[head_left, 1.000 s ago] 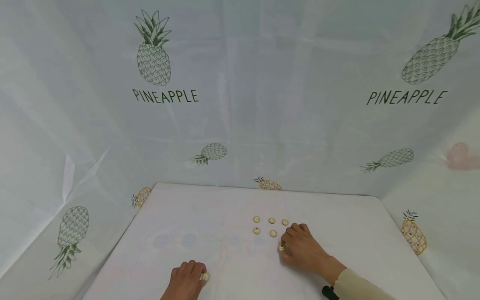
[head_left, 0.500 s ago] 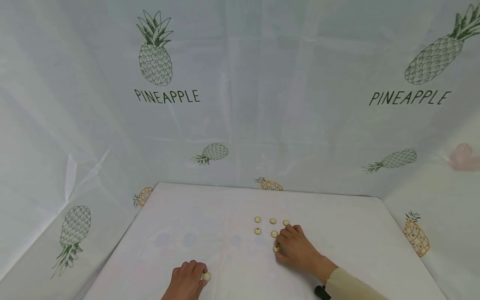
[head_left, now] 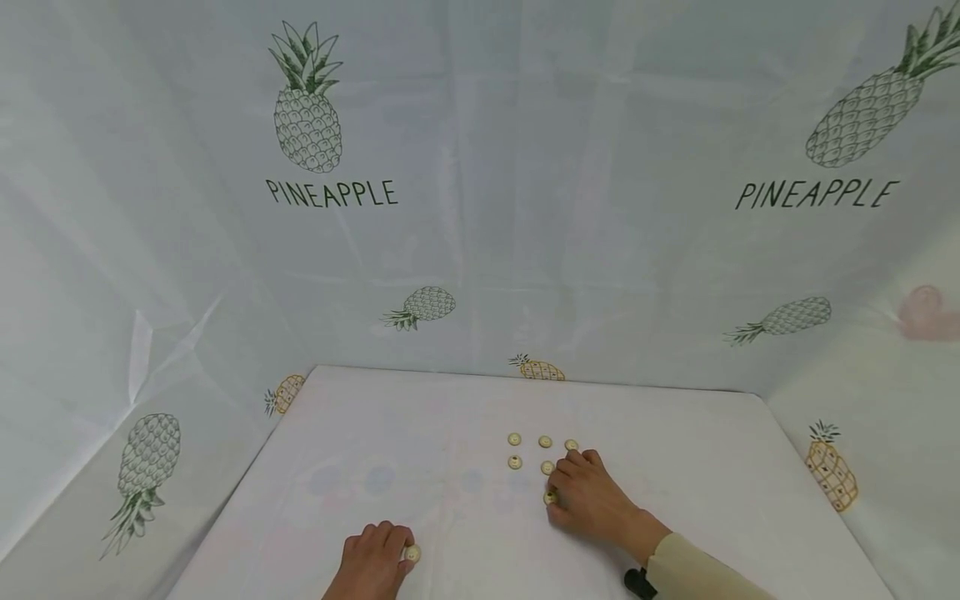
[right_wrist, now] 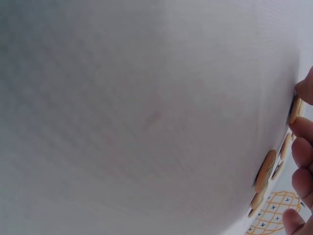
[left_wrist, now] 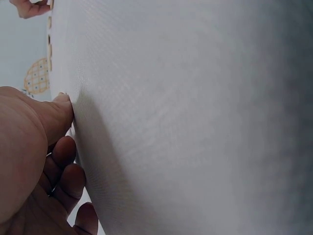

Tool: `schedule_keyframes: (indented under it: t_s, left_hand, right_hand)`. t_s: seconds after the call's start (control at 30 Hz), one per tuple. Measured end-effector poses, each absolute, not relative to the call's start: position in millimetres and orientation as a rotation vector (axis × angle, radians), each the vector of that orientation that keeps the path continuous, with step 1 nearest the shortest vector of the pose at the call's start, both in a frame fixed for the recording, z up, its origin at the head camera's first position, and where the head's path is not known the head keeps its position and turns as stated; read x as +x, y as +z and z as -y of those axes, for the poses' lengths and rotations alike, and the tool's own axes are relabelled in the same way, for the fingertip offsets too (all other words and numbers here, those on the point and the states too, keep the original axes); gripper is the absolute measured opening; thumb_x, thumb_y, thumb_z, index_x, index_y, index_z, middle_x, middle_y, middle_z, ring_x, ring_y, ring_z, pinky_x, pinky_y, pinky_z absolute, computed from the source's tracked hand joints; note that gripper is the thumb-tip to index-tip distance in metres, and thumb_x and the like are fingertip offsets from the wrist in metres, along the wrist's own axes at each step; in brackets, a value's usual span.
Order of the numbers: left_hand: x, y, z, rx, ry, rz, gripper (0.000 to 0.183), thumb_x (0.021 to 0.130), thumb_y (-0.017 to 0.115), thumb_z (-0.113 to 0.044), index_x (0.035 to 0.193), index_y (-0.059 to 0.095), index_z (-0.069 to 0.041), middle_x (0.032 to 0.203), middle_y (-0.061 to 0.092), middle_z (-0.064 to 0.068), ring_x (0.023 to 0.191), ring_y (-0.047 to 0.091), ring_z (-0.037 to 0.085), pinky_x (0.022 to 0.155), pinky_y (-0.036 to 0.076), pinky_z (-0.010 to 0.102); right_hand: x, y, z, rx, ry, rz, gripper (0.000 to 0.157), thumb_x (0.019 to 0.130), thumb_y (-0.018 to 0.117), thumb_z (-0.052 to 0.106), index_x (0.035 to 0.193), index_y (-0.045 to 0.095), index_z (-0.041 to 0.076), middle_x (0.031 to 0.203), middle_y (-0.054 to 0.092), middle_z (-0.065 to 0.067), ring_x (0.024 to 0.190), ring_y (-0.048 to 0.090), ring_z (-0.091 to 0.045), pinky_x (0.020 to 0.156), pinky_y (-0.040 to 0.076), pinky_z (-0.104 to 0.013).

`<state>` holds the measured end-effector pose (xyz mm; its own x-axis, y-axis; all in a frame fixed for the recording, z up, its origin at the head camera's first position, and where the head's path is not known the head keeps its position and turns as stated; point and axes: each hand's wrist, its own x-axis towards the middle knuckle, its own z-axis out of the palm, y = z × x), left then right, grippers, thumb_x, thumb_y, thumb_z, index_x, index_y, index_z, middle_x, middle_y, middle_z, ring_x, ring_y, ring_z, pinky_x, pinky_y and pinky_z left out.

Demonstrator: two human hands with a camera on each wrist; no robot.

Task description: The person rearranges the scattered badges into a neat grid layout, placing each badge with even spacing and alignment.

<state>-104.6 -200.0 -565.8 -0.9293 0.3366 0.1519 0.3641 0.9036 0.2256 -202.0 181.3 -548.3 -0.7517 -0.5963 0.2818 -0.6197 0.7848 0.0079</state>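
Note:
My left hand [head_left: 370, 560] rests at the near side of the white table, thumb and index finger pinching a small round pale disc [head_left: 412, 552] with a mark on top. Further right and back, my right hand [head_left: 588, 496] holds a similar disc [head_left: 551, 497] at its edges between thumb and finger; the right wrist view shows this disc [right_wrist: 296, 108] low over the cloth. Just beyond stand two rows of like discs: a back row with a left disc [head_left: 513, 438], a middle disc [head_left: 545, 442] and a right disc [head_left: 572, 445], then a left disc [head_left: 514, 462] and another disc [head_left: 547, 467] in front.
A white cloth covers the table [head_left: 420, 417]. Behind and beside it hangs a pale curtain [head_left: 525, 208] printed with pineapples. A dark strap end [head_left: 640, 583] shows beneath the right sleeve [head_left: 697, 567].
My right hand has slid slightly left with its disc, coming under the front row's right disc. The left hand stays in place with its disc.

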Motion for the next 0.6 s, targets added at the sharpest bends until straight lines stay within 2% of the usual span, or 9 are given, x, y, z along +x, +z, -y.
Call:
schedule_keyframes:
  t_s: [0.6]
  left_hand:
    - [-105.4, -564.1, 202.3, -0.612, -0.264, 2.93, 0.031, 0.087, 0.086, -0.033, 0.104, 0.062, -0.024, 0.091, 0.048, -0.012, 0.081, 0.041, 0.007, 0.068, 0.039, 0.034]
  right_hand:
    - [-198.7, -544.0, -180.7, 0.926, 0.13, 2.744, 0.016, 0.088, 0.079, 0.036, 0.09, 0.073, 0.021, 0.092, 0.063, 0.01, 0.092, 0.048, -0.013, 0.092, 0.041, -0.045]
